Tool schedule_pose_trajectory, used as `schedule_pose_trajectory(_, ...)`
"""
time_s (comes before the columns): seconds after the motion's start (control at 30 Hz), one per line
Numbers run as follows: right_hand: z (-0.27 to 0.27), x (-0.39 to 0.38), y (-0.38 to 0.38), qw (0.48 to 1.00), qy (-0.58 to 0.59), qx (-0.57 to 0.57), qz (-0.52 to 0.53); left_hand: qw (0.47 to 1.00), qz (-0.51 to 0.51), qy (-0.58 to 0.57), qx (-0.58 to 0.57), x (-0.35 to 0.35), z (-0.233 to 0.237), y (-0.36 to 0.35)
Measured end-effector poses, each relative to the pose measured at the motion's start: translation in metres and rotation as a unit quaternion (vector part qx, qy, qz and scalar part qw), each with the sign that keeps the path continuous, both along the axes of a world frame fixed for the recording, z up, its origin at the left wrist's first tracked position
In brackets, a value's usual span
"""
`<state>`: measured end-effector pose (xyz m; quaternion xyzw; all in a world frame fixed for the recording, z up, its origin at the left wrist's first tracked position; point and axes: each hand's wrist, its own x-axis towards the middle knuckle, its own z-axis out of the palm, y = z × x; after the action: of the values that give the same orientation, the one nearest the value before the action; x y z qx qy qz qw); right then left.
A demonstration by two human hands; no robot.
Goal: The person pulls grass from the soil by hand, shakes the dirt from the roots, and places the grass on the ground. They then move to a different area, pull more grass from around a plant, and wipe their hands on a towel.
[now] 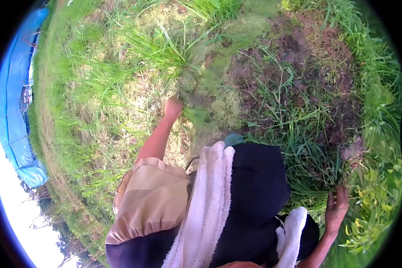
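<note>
A patch of dark bare soil (308,58) takes up the far right corner of the ground, with thin green blades straggling across it. Blue sheeting (13,111) stands beyond the ground's left edge, bare trees (53,214) and pale sky (9,223) below it. A white towel (205,201) hangs at the near edge.
</note>
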<state>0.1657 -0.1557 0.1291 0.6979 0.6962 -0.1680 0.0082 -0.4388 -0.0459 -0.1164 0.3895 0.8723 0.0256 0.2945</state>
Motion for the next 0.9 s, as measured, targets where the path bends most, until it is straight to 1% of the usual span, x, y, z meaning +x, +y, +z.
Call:
schedule_pose_trajectory(0.07, 0.0, -0.003, 0.003, 1.0, 0.005, -0.012, -0.011, 0.998, 0.013, -0.044, 0.035, 0.03, 0.021, -0.011)
schedule_pose_trajectory(0.13, -0.001, -0.005, 0.005, 1.0, 0.006, -0.026, -0.01, 0.98, -0.153, -0.108, 0.063, 0.061, 0.043, -0.011)
schedule_pose_trajectory(0.2, -0.008, -0.003, 0.003, 0.999, 0.014, -0.045, -0.022, 0.946, -0.316, -0.062, 0.037, 0.1, 0.059, 0.011)
schedule_pose_trajectory(0.23, -0.011, -0.002, 0.006, 0.998, 0.017, -0.042, -0.033, 0.941, -0.336, -0.012, 0.045, 0.098, 0.06, 0.032)
schedule_pose_trajectory(0.27, -0.009, -0.003, 0.01, 0.999, 0.009, -0.029, -0.02, 0.931, -0.359, 0.038, 0.055, 0.097, 0.058, 0.059)
schedule_pose_trajectory(0.3, -0.006, -0.007, 0.011, 1.0, 0.001, -0.021, -0.008, 0.906, -0.381, 0.175, 0.056, 0.091, 0.055, 0.083)
schedule_pose_trajectory(0.33, -0.003, -0.011, 0.009, 1.0, -0.005, -0.022, 0.005, 0.865, -0.394, 0.309, 0.048, 0.08, 0.052, 0.099)
schedule_pose_trajectory(0.37, -0.004, -0.013, 0.006, 1.0, 0.003, -0.008, 0.001, 0.858, -0.385, 0.337, 0.039, 0.062, 0.034, 0.112)
schedule_pose_trajectory(0.4, -0.004, -0.014, 0.005, 0.999, 0.019, -0.034, -0.033, 0.851, -0.376, 0.366, 0.03, 0.049, 0.017, 0.122)
schedule_pose_trajectory(0.47, 0.0, -0.014, 0.001, 0.99, 0.05, -0.084, -0.101, 0.889, -0.323, 0.324, -0.009, 0.053, 0.02, 0.135)
schedule_pose_trajectory(0.5, -0.001, -0.012, -0.003, 0.993, 0.038, -0.072, -0.084, 0.905, -0.296, 0.303, -0.026, 0.056, 0.022, 0.142)
schedule_pose_trajectory(0.57, -0.003, -0.005, -0.011, 0.998, 0.013, -0.047, -0.05, 0.92, -0.241, 0.302, -0.066, 0.044, 0.009, 0.151)
schedule_pose_trajectory(0.6, -0.003, -0.002, -0.011, 0.998, 0.015, -0.047, -0.05, 0.926, -0.212, 0.301, -0.085, 0.036, 0.002, 0.153)
schedule_pose_trajectory(0.63, -0.003, -0.003, -0.011, 0.997, 0.019, -0.049, -0.051, 0.936, -0.208, 0.276, -0.067, 0.036, 0.017, 0.149)
schedule_pose_trajectory(0.67, -0.003, -0.004, -0.01, 0.997, 0.024, -0.052, -0.051, 0.939, -0.204, 0.262, -0.089, 0.033, 0.02, 0.149)
schedule_pose_trajectory(0.7, -0.002, -0.007, -0.009, 0.995, 0.041, -0.059, -0.072, 0.942, -0.198, 0.248, -0.111, 0.031, 0.022, 0.149)
schedule_pose_trajectory(0.73, -0.004, -0.006, -0.008, 0.996, 0.037, -0.05, -0.061, 0.944, -0.192, 0.234, -0.13, 0.028, 0.023, 0.151)
schedule_pose_trajectory(0.77, -0.006, -0.004, -0.009, 0.997, 0.033, -0.041, -0.048, 0.948, -0.19, 0.231, -0.107, 0.023, 0.021, 0.149)
schedule_pose_trajectory(0.8, -0.007, -0.002, -0.009, 0.998, 0.028, -0.032, -0.035, 0.968, -0.144, 0.187, -0.087, 0.023, 0.019, 0.141)
schedule_pose_trajectory(0.87, -0.006, -0.002, -0.005, 0.993, 0.076, -0.054, -0.073, 0.993, -0.055, 0.1, -0.04, 0.025, 0.023, 0.127)
schedule_pose_trajectory(0.9, -0.005, -0.002, -0.004, 0.988, 0.1, -0.07, -0.09, 0.989, -0.104, 0.102, 0.012, 0.009, -0.036, 0.103)
